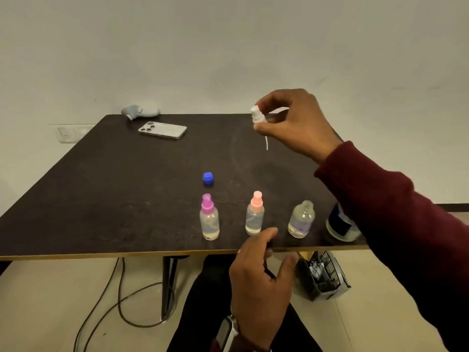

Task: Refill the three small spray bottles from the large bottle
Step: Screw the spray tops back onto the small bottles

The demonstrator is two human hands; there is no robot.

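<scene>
We saw three small bottles standing in a row near the front edge of the dark bench (pixel 101 174). The left bottle (pixel 209 221) wore a purple sprayer and the middle bottle (pixel 254 217) a pink one; each held a shallow layer of clear liquid at the bottom. The right bottle (pixel 301 221) stood uncapped, its threaded neck bare, also with a little clear liquid. Just right of it stood the large bottle (pixel 341 226), mostly hidden behind our right sleeve (pixel 396 219). A blue cap (pixel 208 178) lay just beyond the row. Our right hand (pixel 297 123) was raised over the far side of the bench, fingers pinched on a white sprayer (pixel 256 115), its tube hanging below. Our left hand (pixel 261 283) hovered at the near edge, fingers spread and holding nothing. A phone (pixel 162 130) lay at the far left.
</scene>
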